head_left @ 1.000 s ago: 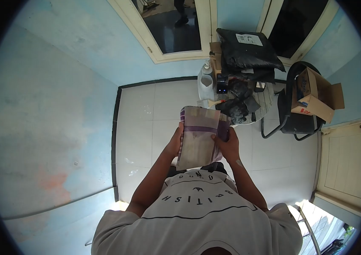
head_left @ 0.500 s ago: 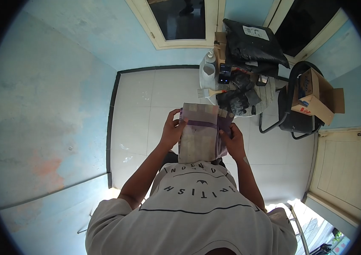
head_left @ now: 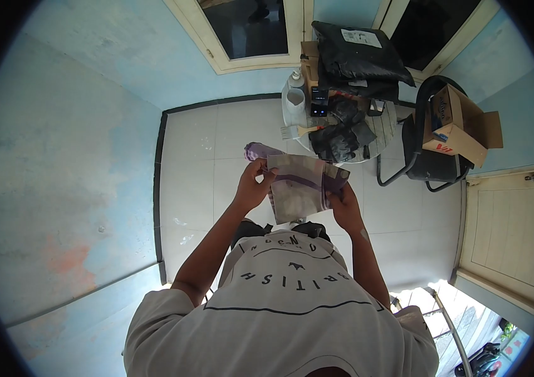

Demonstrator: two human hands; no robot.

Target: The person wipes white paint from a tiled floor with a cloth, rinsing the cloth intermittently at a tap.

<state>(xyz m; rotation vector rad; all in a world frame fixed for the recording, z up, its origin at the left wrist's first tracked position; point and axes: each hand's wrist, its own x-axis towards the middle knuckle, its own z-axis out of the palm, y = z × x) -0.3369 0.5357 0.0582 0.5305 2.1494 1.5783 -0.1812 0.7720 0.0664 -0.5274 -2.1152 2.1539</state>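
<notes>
In front of my chest I hold a beige and purple patterned sheet (head_left: 298, 188), its material hard to tell, with a purple band across it and a darker purple edge on the right. My left hand (head_left: 254, 188) pinches its upper left side, thumb over the front. Beyond those fingers a purple rolled part (head_left: 259, 151) sticks out to the upper left. My right hand (head_left: 345, 207) grips the right edge, thumb in front and the other fingers mostly hidden behind. The sheet hangs tilted, its right side lower.
A small round table (head_left: 383, 129) ahead bears a wide brush (head_left: 298, 132), a white jug (head_left: 294, 99), a phone (head_left: 319, 102), crumpled black plastic (head_left: 336, 141) and a big black parcel (head_left: 361, 56). An open cardboard box (head_left: 455, 125) sits on a black chair (head_left: 414, 141) at right.
The sheet has tilted and its lower edge has lifted away from my shirt. A purple rolled part now shows beyond my left hand. The view has shifted slightly.
</notes>
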